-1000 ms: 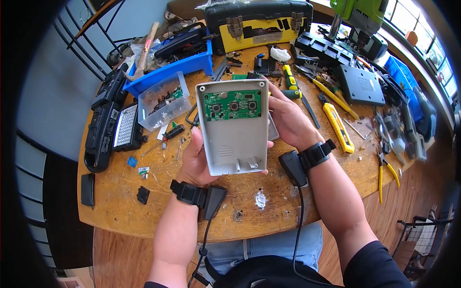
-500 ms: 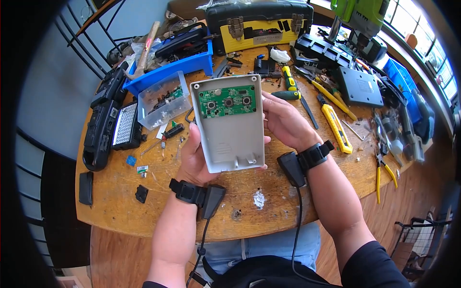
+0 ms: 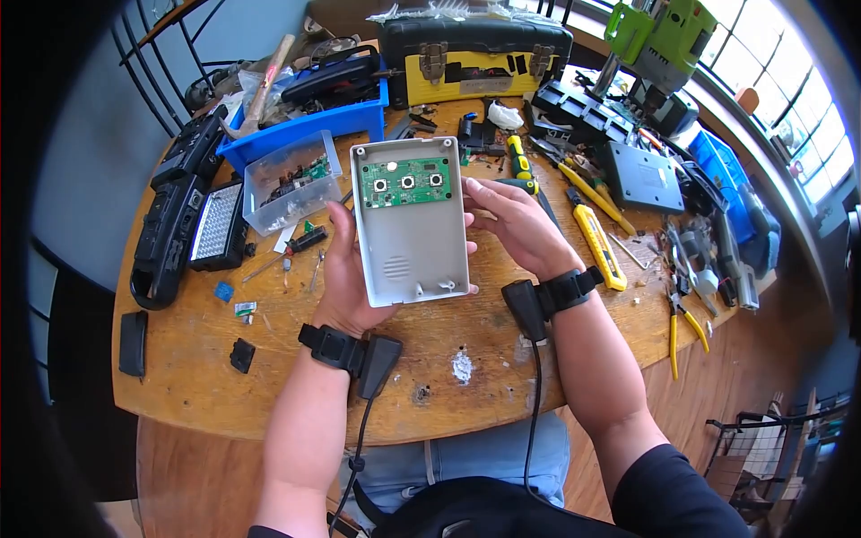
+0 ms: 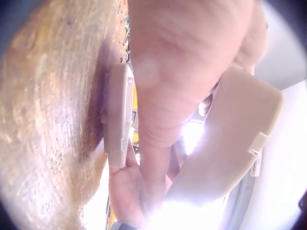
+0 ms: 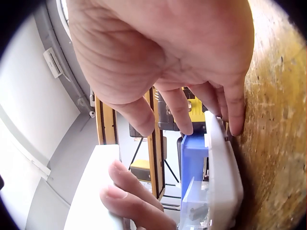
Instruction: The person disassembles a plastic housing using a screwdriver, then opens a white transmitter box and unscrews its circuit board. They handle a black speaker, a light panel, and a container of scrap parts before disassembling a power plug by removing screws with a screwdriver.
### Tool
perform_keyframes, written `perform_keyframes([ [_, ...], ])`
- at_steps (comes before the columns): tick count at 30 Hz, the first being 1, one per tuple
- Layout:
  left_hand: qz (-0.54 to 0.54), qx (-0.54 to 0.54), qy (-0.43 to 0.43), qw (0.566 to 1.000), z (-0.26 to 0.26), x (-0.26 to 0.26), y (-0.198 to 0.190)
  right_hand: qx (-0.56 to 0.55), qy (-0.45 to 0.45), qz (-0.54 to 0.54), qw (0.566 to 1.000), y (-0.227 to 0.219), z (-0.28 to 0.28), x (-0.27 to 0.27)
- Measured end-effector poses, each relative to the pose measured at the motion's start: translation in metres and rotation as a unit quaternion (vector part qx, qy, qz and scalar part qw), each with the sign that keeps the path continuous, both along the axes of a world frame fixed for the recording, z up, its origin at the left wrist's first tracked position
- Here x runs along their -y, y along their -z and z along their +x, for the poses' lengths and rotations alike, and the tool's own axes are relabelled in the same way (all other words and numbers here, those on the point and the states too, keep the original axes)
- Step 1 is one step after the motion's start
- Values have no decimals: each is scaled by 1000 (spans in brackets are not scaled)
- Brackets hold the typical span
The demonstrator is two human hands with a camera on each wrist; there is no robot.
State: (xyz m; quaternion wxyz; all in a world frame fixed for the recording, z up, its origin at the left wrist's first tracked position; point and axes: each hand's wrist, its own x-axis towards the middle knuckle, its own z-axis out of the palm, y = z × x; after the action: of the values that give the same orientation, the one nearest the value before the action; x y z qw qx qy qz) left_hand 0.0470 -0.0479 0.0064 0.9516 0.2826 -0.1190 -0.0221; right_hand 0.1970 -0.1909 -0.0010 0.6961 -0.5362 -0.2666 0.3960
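A pale grey plastic casing half (image 3: 413, 242), open side up, lies in my left hand (image 3: 345, 278), whose fingers reach beneath it and show at its right edge. Inside its far end sits a green circuit board (image 3: 408, 183) with three buttons. My right hand (image 3: 520, 224) is at the casing's right side, thumb near the edge. In the right wrist view, its lower fingers hold a second pale plastic piece (image 5: 224, 177), low over the table. That piece (image 4: 117, 115) also shows in the left wrist view; the head view hides it beneath the casing.
On the wooden bench (image 3: 296, 386) stand a clear parts box (image 3: 278, 202) and a blue bin (image 3: 309, 134) at the left. A yellow cutter (image 3: 596, 242), pliers (image 3: 682, 323) and screwdrivers lie right. A toolbox (image 3: 475, 67) stands behind, a green drill (image 3: 668, 40) at back right.
The head view has swung slightly right. The casing lies at a slightly different tilt, and my right thumb shows more beside its edge. The second piece, peeking out at the right before, is now hidden there.
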Motion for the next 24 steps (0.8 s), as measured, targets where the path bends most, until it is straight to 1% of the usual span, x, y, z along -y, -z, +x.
perform_keyframes([
  [2, -6, 25, -7, 1000, 0, -2, 2, 17, 8, -7, 1000, 7, 4, 0],
  [3, -8, 31, -6, 999, 0, -3, 3, 26, 34, -13, 999, 8, 5, -1],
  [5, -16, 38, -18, 999, 0, -5, 4, 65, 85, -39, 994, 3, 7, 4],
  [6, -22, 45, -18, 999, -2, -6, 5, 73, 85, -44, 993, -6, 6, 11],
  [8, -18, 26, -46, 998, -3, -11, 6, 175, 158, -31, 971, -27, 8, 27],
  [9, -26, 35, -52, 998, -2, -12, 7, 171, 192, -19, 966, -31, 12, 38],
  [10, -32, 11, -79, 996, -2, -14, 8, 164, 227, -7, 960, -34, 16, 51],
  [11, -36, -15, -103, 994, -1, -14, 10, 180, 255, -33, 950, -39, 18, 65],
  [12, -43, -12, -104, 994, 0, -15, 11, 196, 283, -58, 937, -45, 19, 77],
  [13, -42, -5, -111, 993, 0, -16, 12, 223, 304, -106, 920, -50, 19, 87],
  [16, -47, 4, -117, 992, 2, -19, 15, 271, 292, -206, 894, -55, 24, 119],
  [17, -47, 5, -119, 992, 2, -21, 15, 301, 292, -215, 882, -54, 27, 126],
  [18, -49, 6, -118, 992, 1, -21, 14, 303, 292, -217, 881, -51, 28, 128],
  [20, -102, 26, -95, 990, -2, -22, 10, 341, 286, -244, 862, -50, 29, 131],
  [21, -88, 25, -97, 991, -4, -23, 9, 376, 270, -276, 842, -51, 26, 126],
  [24, -81, 56, -85, 991, -3, -23, 11, 457, 182, -303, 816, -51, 20, 101],
])
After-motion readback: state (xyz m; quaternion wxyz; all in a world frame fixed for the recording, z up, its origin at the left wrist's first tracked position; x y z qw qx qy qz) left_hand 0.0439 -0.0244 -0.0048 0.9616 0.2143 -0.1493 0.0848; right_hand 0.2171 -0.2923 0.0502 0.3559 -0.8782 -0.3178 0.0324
